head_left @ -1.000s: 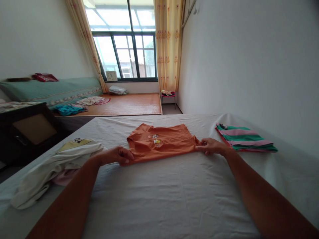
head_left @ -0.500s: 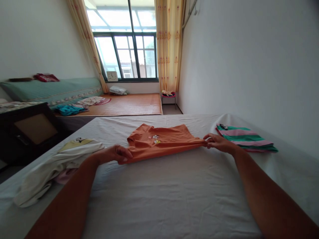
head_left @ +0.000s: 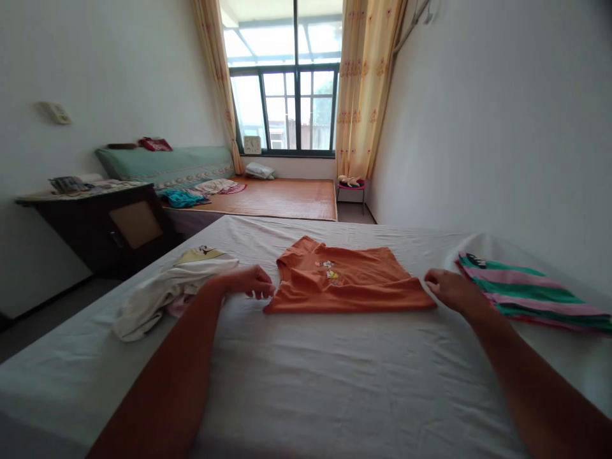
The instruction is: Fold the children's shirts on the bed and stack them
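An orange T-shirt (head_left: pixel 354 274) with small cartoon prints lies on the white sheet (head_left: pixel 363 389), its hem part folded upward into a straight near edge. At its left side is my left hand (head_left: pixel 251 282), fingers loosely bent and slightly apart, holding nothing that I can see. My right hand (head_left: pixel 444 288) hovers just off the shirt's right edge, its fingers loosely curled with nothing in them. Left of my left hand, a rumpled cream garment (head_left: pixel 162 290) shows a yellow patch and some pink. A folded pink-and-green striped garment (head_left: pixel 530 287) rests to the right of my right hand.
Beyond the sheet stands another bed with a reddish-brown mat (head_left: pixel 291 196), with clothes and a pillow on it. A dark cabinet (head_left: pixel 90 226) is at the left. The white wall (head_left: pixel 502 127) borders the right side. A small stool (head_left: pixel 351 186) stands below the curtain.
Both hands have let go of the orange T-shirt's hem, which now lies flat, and have moved off its sides. The view has shifted left, so things appear farther right.
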A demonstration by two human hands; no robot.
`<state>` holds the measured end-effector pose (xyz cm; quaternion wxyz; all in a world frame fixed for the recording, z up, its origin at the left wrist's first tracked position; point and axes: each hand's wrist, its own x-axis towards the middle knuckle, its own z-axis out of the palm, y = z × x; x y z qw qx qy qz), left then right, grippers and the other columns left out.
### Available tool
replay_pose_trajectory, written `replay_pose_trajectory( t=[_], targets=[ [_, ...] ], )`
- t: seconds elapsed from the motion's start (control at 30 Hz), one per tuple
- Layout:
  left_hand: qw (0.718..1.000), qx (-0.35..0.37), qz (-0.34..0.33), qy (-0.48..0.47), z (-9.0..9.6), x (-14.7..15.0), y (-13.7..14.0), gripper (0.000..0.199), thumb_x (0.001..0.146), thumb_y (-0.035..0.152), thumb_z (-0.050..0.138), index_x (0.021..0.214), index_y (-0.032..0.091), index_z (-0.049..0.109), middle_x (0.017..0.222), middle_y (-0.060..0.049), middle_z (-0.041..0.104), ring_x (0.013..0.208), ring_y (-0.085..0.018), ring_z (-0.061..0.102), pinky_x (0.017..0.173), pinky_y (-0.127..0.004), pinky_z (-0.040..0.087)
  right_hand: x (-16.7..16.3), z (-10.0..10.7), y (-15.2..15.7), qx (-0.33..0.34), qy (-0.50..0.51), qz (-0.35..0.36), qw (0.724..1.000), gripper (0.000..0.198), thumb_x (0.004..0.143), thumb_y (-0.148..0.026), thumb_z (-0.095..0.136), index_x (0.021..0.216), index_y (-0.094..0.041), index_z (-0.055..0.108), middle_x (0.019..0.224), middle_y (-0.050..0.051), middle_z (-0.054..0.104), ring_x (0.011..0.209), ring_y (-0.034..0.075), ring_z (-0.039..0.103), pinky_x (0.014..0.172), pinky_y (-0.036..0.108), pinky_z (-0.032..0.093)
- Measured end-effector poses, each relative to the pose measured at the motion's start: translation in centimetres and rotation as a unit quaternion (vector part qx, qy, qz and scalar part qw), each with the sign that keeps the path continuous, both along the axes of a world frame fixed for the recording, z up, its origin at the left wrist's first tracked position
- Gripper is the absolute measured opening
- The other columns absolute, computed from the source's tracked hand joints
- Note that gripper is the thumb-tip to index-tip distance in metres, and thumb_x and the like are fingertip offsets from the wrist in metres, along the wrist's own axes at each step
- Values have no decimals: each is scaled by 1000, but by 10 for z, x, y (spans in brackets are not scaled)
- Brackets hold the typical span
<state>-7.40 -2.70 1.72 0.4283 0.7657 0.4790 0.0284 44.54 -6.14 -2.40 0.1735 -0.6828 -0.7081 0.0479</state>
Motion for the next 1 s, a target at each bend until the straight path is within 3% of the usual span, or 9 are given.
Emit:
replay_pose_trajectory(
  t=[0.1,0.23,0.3,0.4,0.53,0.67,0.83,0.93,1.0],
  targets=[
    [982,156,101,-35,-13,18,11,45,75,57,57,74,14,71,61,-3,62,57,-13,54,48,-20,34,-49,10,10,32,46,80,995,23,82,-36,49,89,-22,65,84,6,70,72,19,61,66,28,42],
    [963,244,115,-6,-34,47,21,41,75,52,58,63,14,67,56,-2,60,55,-13,50,51,-22,31,-145,18,24,-36,73,221,972,26,85,-42,50,84,-22,66,83,4,69,71,17,59,65,27,40],
    [957,267,111,-12,-42,55,21,34,75,46,60,67,15,69,61,-2,63,58,-14,53,53,-23,33,-185,14,31,-61,105,234,965,27,85,-45,52,82,-22,65,81,4,68,70,17,59,63,27,40],
    [942,297,124,-95,-49,58,20,24,75,35,60,79,14,71,76,-5,68,70,-16,58,62,-23,39,-218,3,42,-107,218,202,949,27,76,-41,67,93,-21,62,79,4,67,66,15,58,58,25,41],
    [928,287,138,-192,-53,53,21,25,76,30,57,87,12,70,76,-4,67,69,-15,58,64,-23,42,-224,-8,54,-195,387,161,887,51,61,-18,77,108,-18,56,70,-2,61,56,10,53,50,20,40],
    [928,289,169,-162,-57,49,26,29,79,36,54,90,13,69,74,-2,66,66,-14,57,61,-23,42,-215,-8,60,-240,453,193,837,37,56,-17,75,91,-14,63,63,-4,58,50,7,49,47,19,38],
    [938,293,170,-68,-62,61,24,40,71,46,65,96,15,68,85,-4,68,73,-17,60,62,-24,44,-217,-10,60,-204,467,225,830,23,54,-22,74,75,-15,67,68,-1,63,55,10,54,53,23,40],
    [934,305,173,-68,-62,69,22,38,67,28,67,103,16,68,87,-3,69,75,-16,61,65,-23,44,-219,-11,54,-124,439,279,845,11,61,-22,68,71,-17,68,75,1,66,69,15,59,65,27,44],
    [935,299,168,-89,-61,69,23,30,68,17,61,96,17,71,81,-1,69,72,-15,61,64,-22,44,-216,-10,49,-64,394,319,860,9,66,-17,61,68,-19,69,79,1,67,77,16,59,73,29,44]
  ],
)
